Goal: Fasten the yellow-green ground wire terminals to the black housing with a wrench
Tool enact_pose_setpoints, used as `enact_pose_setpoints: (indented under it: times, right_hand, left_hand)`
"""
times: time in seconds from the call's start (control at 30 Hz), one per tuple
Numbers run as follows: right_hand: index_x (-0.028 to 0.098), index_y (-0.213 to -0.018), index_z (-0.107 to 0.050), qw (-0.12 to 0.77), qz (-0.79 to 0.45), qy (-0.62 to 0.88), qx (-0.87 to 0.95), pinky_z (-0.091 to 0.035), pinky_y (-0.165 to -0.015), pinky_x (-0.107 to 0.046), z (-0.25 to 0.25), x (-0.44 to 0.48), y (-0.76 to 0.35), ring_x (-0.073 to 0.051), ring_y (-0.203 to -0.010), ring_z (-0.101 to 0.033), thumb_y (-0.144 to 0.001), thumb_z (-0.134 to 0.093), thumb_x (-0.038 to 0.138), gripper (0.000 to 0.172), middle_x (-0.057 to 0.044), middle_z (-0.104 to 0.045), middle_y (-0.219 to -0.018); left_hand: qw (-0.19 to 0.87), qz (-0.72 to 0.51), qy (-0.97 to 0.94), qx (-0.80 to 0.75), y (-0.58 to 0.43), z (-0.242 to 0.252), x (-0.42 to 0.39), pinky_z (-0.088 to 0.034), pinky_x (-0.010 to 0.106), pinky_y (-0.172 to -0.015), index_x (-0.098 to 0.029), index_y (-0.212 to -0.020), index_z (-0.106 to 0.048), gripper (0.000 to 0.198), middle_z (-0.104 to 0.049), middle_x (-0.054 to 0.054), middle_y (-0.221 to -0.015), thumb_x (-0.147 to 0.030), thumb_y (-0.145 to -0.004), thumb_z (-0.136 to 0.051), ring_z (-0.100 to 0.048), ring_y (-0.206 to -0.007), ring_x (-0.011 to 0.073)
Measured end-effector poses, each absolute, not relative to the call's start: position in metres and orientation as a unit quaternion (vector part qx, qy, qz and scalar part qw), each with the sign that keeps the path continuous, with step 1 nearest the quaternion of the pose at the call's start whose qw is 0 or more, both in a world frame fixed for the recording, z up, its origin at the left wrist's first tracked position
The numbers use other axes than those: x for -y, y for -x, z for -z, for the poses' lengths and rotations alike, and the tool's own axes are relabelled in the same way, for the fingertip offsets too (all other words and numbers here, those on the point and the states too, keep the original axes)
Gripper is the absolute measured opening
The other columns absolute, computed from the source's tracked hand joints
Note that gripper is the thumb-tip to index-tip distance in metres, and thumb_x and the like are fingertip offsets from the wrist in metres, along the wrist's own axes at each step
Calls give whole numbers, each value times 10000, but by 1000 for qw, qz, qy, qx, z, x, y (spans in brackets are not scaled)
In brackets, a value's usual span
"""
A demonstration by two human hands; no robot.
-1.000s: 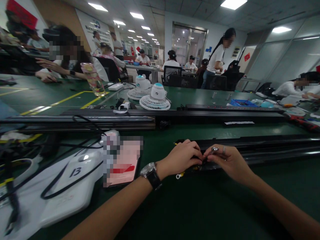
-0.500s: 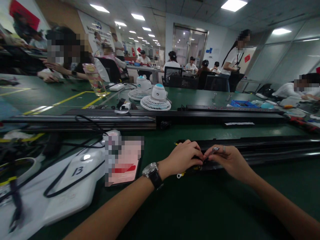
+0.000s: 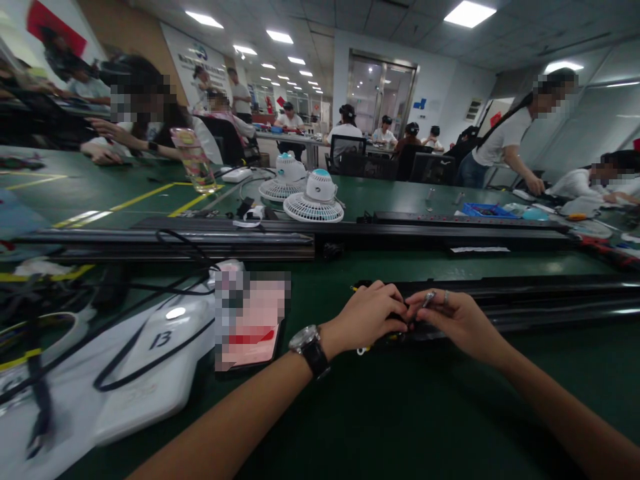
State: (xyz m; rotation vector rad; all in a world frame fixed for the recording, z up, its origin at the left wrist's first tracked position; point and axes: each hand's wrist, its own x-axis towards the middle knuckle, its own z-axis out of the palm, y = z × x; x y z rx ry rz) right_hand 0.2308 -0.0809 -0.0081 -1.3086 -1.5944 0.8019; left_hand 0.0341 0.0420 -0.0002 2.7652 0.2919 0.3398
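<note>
Both my hands meet at the left end of a long black rail [image 3: 540,313] lying on the green table [image 3: 400,413]. With its fingers bent and pinched together, my left hand [image 3: 373,317] rests over the rail end; what it grips is hidden. My right hand [image 3: 457,320] is closed beside it, its thumb and fingers pinching a small metallic piece [image 3: 429,299]. A white ring terminal [image 3: 363,351] and some yellow bits stick out just below my left hand.
Left of my hands lie a phone [image 3: 260,320], a white power bank [image 3: 160,367] and black cables. Behind are more black rails [image 3: 440,232], two white fans [image 3: 314,199], a bottle [image 3: 194,163] and a blue tray [image 3: 487,210]. A person [image 3: 510,137] leans over the table at right.
The standing person at the right has moved rightward and bent over the table, one arm reaching down. My hands have barely moved; the view has shifted slightly.
</note>
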Motion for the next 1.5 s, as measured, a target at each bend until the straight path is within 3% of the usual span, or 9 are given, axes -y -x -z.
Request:
enact_pose_setpoints:
  times: [0.23,0.53,0.77,0.9,1.13,1.3,1.5]
  right_hand:
    - [223,-1137,-704,426,-277,552,661,-586,-825,-374,0,84,-224,-221,-916,-724,-921,-673,272,224,-52,-761,-1005]
    - [217,-995,-723,406,-230,572,675,-565,-763,-338,-7,85,-218,-204,-839,-714,-933,-655,278,110,-36,-757,-930]
    - [227,-1157,-690,401,-243,559,684,-560,-823,-346,-6,82,-218,-211,-936,-706,-981,-567,241,215,-50,-745,-1050]
    - [216,-1032,-708,394,-233,558,692,-550,-823,-331,-3,80,-219,-200,-914,-702,-995,-536,236,177,-46,-745,-1058]
    - [239,-1181,-677,375,-210,555,712,-536,-785,-340,-4,75,-220,-205,-873,-679,-987,-542,234,237,-44,-726,-1017]
    - [239,-1082,-687,368,-161,549,733,-503,-819,-339,-11,74,-217,-208,-937,-649,-989,-519,190,198,-56,-684,-1028]
    - [249,-1058,-714,359,-171,541,741,-513,-805,-322,-11,69,-219,-204,-892,-686,-972,-547,194,195,-31,-739,-983]
  left_hand:
    - [172,-120,-972,-106,-34,-1,-42,-396,316,-799,-291,-1032,-720,139,-609,-3,-1140,-361,-912,-708,-521,-1073,223]
    - [173,-124,-970,-116,-36,-1,-40,-391,319,-797,-286,-1034,-726,180,-618,7,-1124,-405,-899,-718,-523,-1052,231]
    - [178,-130,-966,-135,-39,0,-38,-387,315,-767,-267,-954,-735,176,-626,3,-1105,-428,-884,-727,-531,-1018,230]
    - [183,-130,-965,-136,-39,-1,-38,-395,314,-763,-259,-943,-741,176,-625,12,-1100,-422,-878,-734,-536,-1014,233]
    - [199,-121,-964,-129,-37,-3,-40,-417,317,-787,-257,-952,-742,95,-623,14,-1106,-326,-929,-682,-536,-1013,220]
    - [212,-109,-964,-119,-36,-4,-43,-417,319,-764,-252,-946,-749,102,-612,23,-1102,-315,-936,-669,-533,-1004,219]
    - [222,-104,-965,-94,-33,-2,-48,-418,331,-855,-239,-955,-744,85,-601,23,-1113,-236,-927,-664,-532,-1012,208]
